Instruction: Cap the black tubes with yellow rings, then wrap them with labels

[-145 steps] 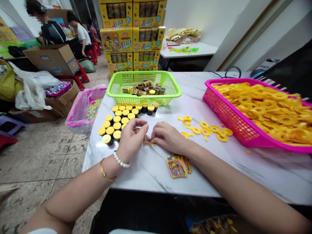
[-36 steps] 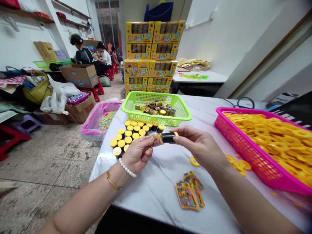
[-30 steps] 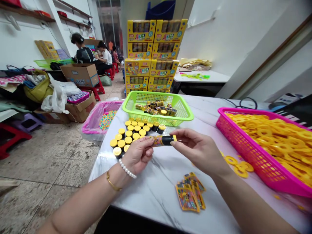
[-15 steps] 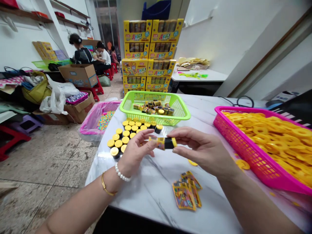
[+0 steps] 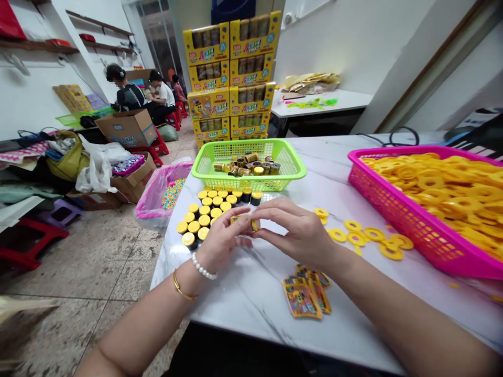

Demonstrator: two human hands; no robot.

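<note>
My left hand (image 5: 222,242) is closed around a small yellow-capped jar (image 5: 255,224) with a printed wrapper, lying sideways and mostly hidden by fingers. At its capped end, the fingertips of my right hand (image 5: 301,230) close on the same jar. Several black jars with yellow lids (image 5: 204,210) stand in close rows just beyond my left hand. Below my right hand lies a small pile of printed yellow wrappers (image 5: 302,297), flat on the white table (image 5: 251,309).
A green basket (image 5: 251,184) behind the rows holds wrapped jars. On the right, a pink basket (image 5: 412,230) is heaped with yellow rings, and loose yellow rings (image 5: 357,238) lie beside it. Boxed sets (image 5: 231,78) are stacked behind the table. Two people sit at the far left.
My right hand has moved left, closer to my left hand, covering more of the jar. The view has shifted, showing more loose rings.
</note>
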